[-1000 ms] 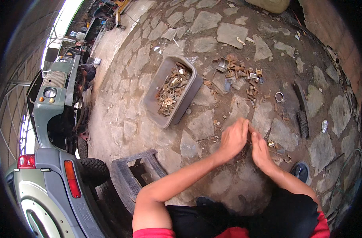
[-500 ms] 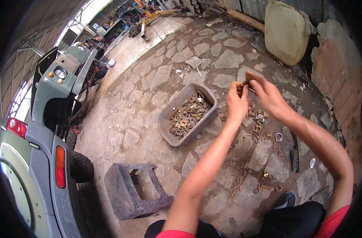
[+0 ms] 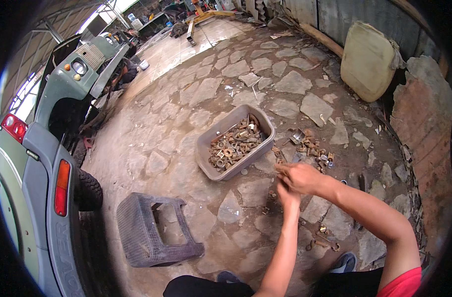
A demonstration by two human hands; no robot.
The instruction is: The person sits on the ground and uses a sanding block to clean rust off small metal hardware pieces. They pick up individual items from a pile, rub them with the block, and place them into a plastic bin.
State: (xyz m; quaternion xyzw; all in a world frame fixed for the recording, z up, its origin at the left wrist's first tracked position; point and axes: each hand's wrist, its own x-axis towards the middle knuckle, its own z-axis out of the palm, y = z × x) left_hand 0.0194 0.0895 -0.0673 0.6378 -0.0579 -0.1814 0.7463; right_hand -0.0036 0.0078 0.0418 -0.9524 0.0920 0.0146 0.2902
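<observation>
My left hand [image 3: 288, 196] and my right hand [image 3: 306, 178] meet over the stone ground, just right of a grey-brown plastic tub [image 3: 203, 159]. The right hand lies across the left and covers part of its fingers. Both hands look closed; whatever is between the fingers is too small and hidden to make out. Rusty nuts, bolts and washers [image 3: 229, 152] fill the bottom of the tub. Beyond my hands lies a loose heap of rusty bolts and nuts [image 3: 312, 148], with a curved metal piece [image 3: 298, 136] at its far end.
A grey plastic stool [image 3: 137, 230] stands at the lower left, beside a green vehicle [image 3: 18, 198]. More small hardware [image 3: 322, 242] lies near my shoe [image 3: 346, 261]. A yellowish jerrycan [image 3: 368, 62] leans by the metal-sheet wall at the far right.
Both hands have come nearer to me and slightly left, from beyond the hardware heap to beside the tub. The far part of the heap now shows. The view has shifted a little.
</observation>
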